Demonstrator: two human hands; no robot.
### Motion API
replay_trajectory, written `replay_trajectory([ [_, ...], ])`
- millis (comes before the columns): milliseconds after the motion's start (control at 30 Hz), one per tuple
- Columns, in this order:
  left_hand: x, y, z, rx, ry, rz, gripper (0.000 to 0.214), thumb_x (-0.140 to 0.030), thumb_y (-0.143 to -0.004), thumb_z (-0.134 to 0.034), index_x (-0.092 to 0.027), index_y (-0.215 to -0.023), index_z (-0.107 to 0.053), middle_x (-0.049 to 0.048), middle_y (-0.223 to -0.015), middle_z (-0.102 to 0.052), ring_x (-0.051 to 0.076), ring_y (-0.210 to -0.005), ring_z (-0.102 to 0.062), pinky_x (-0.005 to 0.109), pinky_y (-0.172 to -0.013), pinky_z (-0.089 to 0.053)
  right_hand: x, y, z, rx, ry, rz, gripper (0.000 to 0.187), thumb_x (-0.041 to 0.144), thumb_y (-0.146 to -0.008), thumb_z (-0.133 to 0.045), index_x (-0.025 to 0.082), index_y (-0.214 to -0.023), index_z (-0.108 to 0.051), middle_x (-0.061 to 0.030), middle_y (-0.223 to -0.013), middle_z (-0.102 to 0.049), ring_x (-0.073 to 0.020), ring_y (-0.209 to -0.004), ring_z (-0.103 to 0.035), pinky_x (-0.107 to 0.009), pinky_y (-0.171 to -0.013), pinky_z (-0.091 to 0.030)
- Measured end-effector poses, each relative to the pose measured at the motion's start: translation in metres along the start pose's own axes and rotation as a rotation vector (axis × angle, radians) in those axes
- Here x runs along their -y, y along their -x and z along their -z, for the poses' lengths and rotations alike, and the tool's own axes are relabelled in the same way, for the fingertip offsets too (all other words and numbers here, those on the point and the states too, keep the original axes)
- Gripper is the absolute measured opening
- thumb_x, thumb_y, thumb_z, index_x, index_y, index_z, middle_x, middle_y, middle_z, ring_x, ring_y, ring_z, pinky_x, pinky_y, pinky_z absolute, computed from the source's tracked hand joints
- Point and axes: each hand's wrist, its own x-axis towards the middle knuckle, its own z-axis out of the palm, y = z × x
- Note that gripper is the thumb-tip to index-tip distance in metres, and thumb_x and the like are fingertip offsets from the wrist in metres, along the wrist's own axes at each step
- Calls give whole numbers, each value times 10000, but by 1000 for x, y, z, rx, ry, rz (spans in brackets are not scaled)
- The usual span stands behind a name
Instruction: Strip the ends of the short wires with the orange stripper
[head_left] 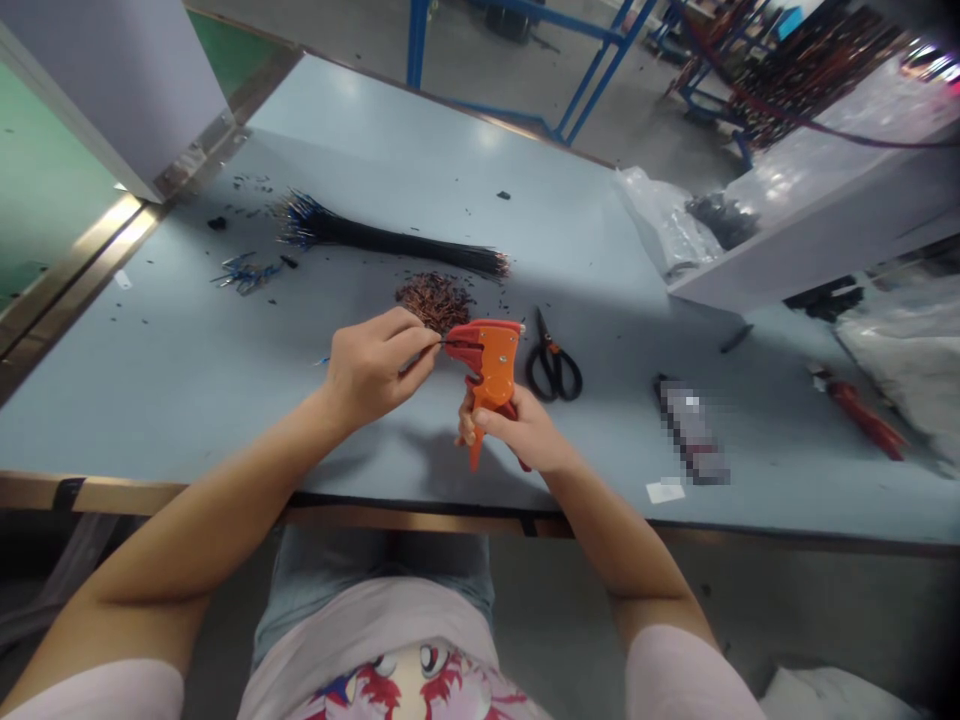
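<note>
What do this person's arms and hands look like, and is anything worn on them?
The left hand and right hand are bare, with no gloves, and no watch shows on either wrist. The arms are bare below a short pale pink left sleeve and right sleeve, part of a pale pink T-shirt printed with a red cartoon picture.

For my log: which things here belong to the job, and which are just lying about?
In use: left hand pinching a wire; right hand gripping orange wire stripper.
Lying about: black-handled scissors, wire bundle, heap of wire pieces.
</note>
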Motion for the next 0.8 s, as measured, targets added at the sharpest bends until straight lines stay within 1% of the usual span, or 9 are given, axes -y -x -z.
replay_trajectory([
  [67,-1,1,-1,-5,8,11,104,-220,-843,-582,-208,-900,-669,3,-837,-675,99,-729,-624,201,-599,-429,1,1,-1,5,-11,-8,228,344,-811,-680,155,-841,-557,5,-667,-574,-130,-608,-578,-329,-641,-551],
  [200,-2,1,-1,-4,1,2,100,-210,-840,-582,-206,-894,-666,-1,-803,-665,99,-713,-615,197,-589,-415,0,1,-2,0,-35,-19,211,321,-807,-683,154,-837,-557,14,-646,-565,-117,-569,-558,-279,-550,-530],
  [300,-2,0,-1,4,-14,-17,81,-193,-836,-575,-192,-850,-655,-5,-742,-645,98,-661,-589,204,-560,-392,-2,-1,-3,-11,-31,-35,209,316,-815,-670,158,-777,-538,29,-581,-542,-109,-518,-535,-254,-496,-509],
  [400,-2,0,-2,21,-21,-39,85,-179,-839,-560,-178,-832,-644,-8,-691,-615,98,-616,-553,214,-541,-370,-5,-2,-4,-21,-24,-41,249,330,-825,-657,170,-709,-506,42,-529,-520,-102,-463,-513,-239,-451,-486],
  [567,-4,0,0,25,-35,-61,107,-176,-849,-534,-171,-818,-636,-17,-627,-556,94,-561,-495,223,-518,-332,-6,-1,-4,-23,-11,-18,294,333,-834,-651,170,-646,-495,40,-514,-512,-98,-444,-514,-231,-435,-478],
  [667,-6,0,1,28,-32,-62,130,-176,-856,-517,-175,-785,-626,-20,-604,-531,94,-550,-479,226,-514,-322,-5,0,-5,-19,10,-30,327,339,-840,-646,172,-614,-480,41,-493,-504,-93,-422,-506,-226,-422,-472],
  [800,-7,1,0,34,-19,-46,146,-177,-865,-507,-179,-782,-628,-24,-582,-516,93,-537,-468,229,-511,-317,-7,0,-6,-61,-25,-37,384,364,-849,-638,184,-580,-431,72,-427,-418,-78,-343,-438,-216,-361,-430],
])
